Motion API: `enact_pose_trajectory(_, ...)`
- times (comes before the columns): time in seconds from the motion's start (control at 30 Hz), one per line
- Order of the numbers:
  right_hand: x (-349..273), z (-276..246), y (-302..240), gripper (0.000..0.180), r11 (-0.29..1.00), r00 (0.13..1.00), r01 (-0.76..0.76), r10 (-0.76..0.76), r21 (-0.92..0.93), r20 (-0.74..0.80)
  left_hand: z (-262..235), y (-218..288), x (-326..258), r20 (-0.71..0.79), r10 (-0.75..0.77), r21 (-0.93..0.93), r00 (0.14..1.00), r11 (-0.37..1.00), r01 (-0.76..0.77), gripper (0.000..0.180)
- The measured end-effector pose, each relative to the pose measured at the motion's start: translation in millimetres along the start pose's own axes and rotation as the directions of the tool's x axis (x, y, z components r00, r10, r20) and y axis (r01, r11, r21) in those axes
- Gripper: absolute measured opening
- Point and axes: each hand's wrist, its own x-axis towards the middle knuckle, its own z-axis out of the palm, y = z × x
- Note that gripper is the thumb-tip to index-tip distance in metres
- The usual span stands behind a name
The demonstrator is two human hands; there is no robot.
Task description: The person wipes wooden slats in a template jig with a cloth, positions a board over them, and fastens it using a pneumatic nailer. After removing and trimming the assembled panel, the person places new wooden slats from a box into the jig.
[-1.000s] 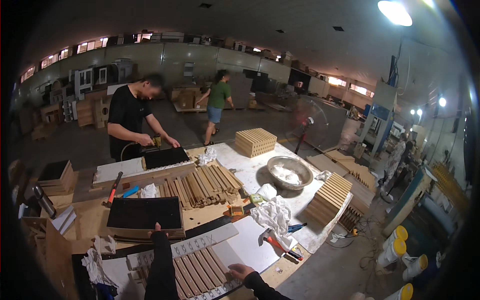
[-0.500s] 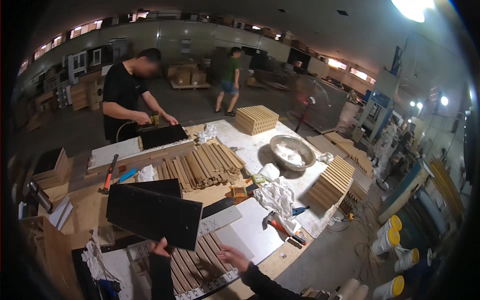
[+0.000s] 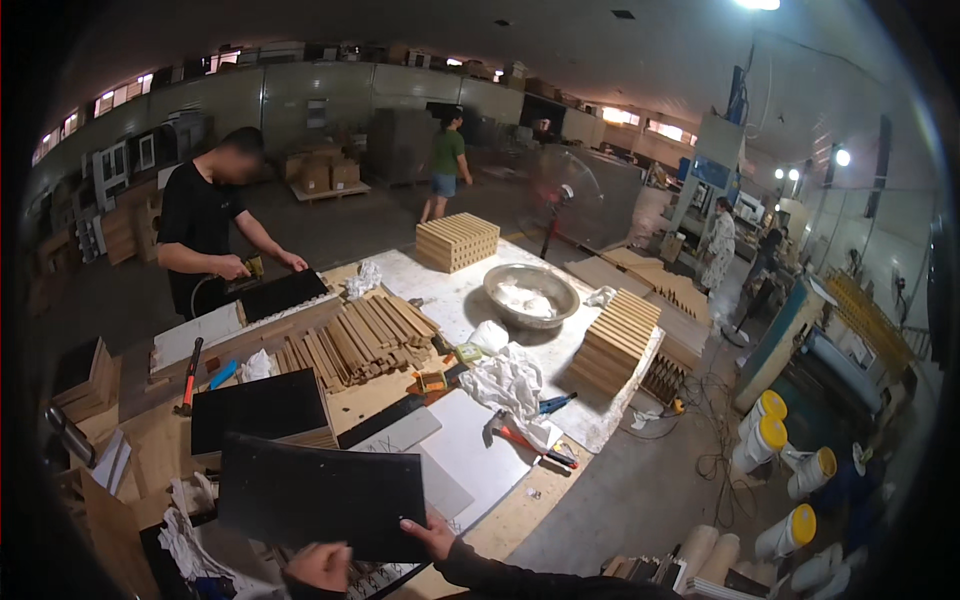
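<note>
A black rectangular board is held low in front of me, over the worktable. My right hand grips its lower right corner, thumb on the black face and fingers behind. My left hand is at the board's lower edge, its fingers smeared by motion, so I cannot tell whether it grips the board. Beyond the held board lies a stack of black-faced boards. Underneath, the board hides most of the grooved wooden strips, and a light grey panel shows past its far edge.
A hammer and white cloth lie to the right. Wooden strips, a metal bowl and slatted wood stacks stand farther off. Across the table a co-worker uses a power tool. Yellow-lidded buckets stand on the floor.
The black board has come down and nearer to me, off the stack behind it. My right hand, open before, has taken its right corner. The whole view has turned toward the right.
</note>
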Motion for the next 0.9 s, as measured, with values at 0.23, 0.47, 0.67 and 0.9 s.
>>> enact_pose_trajectory(0.23, -29.2, 4.1, 30.0, 0.038, 0.994, 0.944, -0.105, 0.105, -0.015, 0.313, 54.3, -1.3, 10.4, 0.027, 0.485, 0.61, 0.874, 0.685, -0.399, 0.08)
enact_pose_trajectory(0.47, -31.9, -41.9, -7.1, 0.031, 0.946, 0.986, -0.126, 0.151, -0.3, 0.065, -79.3, -242.2, -81.2, -0.616, -0.48, 0.295, 0.625, 0.594, 0.748, 0.061)
enact_pose_trajectory(0.67, -26.8, -60.7, -25.7, 0.04, 0.994, 0.974, -0.107, 0.102, 0.016, 0.202, -31.6, -240.2, -138.3, -0.321, -0.102, 0.311, 0.942, 0.928, 0.207, 0.042)
enact_pose_trajectory(0.9, -4.5, -77.3, -0.7, 0.053, 0.997, 0.977, 0.011, 0.007, -0.082, 0.212, -34.7, -121.1, -75.5, -0.16, -0.417, -0.792, 0.895, 0.595, 0.135, 0.053)
